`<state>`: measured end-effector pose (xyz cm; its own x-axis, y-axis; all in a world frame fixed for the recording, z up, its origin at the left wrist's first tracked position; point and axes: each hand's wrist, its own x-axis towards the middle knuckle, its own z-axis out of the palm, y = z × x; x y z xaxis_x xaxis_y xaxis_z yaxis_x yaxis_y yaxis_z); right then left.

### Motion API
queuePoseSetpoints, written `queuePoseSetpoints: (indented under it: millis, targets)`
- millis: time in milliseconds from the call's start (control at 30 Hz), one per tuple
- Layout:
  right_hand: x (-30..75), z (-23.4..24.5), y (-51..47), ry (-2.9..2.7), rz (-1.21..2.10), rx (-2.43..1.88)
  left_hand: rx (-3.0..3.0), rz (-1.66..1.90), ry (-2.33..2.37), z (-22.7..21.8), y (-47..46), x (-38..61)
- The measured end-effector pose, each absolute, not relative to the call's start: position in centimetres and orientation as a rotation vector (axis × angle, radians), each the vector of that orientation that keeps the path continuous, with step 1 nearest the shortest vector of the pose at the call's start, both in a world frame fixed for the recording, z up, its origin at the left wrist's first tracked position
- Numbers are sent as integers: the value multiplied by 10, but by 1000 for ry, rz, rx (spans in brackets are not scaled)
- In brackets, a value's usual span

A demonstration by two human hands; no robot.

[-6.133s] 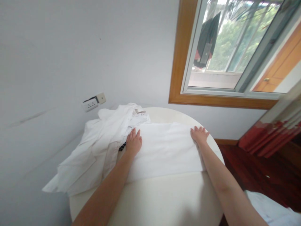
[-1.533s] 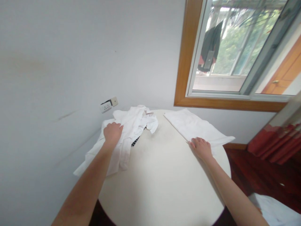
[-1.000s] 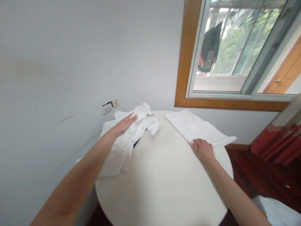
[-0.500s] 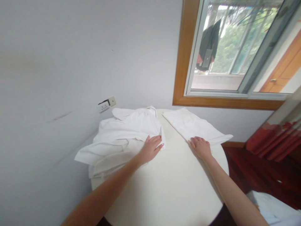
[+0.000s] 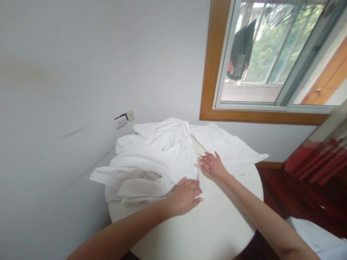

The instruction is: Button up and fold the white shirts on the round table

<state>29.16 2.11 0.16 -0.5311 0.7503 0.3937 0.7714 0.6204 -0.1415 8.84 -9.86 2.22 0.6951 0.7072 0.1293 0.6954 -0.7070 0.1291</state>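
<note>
A loose white garment (image 5: 151, 162) lies spread in folds over the left half of a round white table (image 5: 217, 224). My left hand (image 5: 185, 196) rests on the garment's near right edge, fingers curled on the cloth. My right hand (image 5: 214, 166) lies just beyond it with fingers spread, touching the garment's right edge. A folded white cloth (image 5: 227, 144) sits flat at the table's far right, next to my right hand.
The table stands against a grey wall with a socket (image 5: 123, 119). A wood-framed window (image 5: 211, 72) is at the upper right, with a dark garment (image 5: 240, 47) hanging outside. Red curtain (image 5: 320, 159) and dark wooden floor lie to the right.
The loose garment has been drawn right and toward me across the table. My left hand came nearer with its edge. My right hand left the folded cloth and moved left to the garment.
</note>
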Motion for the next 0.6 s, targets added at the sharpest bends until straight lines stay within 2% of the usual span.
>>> queuePoseSetpoints:
  millis: [133, 300, 467, 600]
  targets:
    - [268, 2, 14, -2568, 64, -999, 2881, 302, 1142, 52, -66, 59]
    - [263, -16, 12, -2639, 114, -933, 2767, 606, 1878, 90, 13, -22]
    - [265, -22, 13, -2617, 108, -935, 2519, 695, 2453, 90, 79, -90]
    - [267, -16, 11, -2589, 76, -948, 2360, 730, 2626, 84, 102, -110]
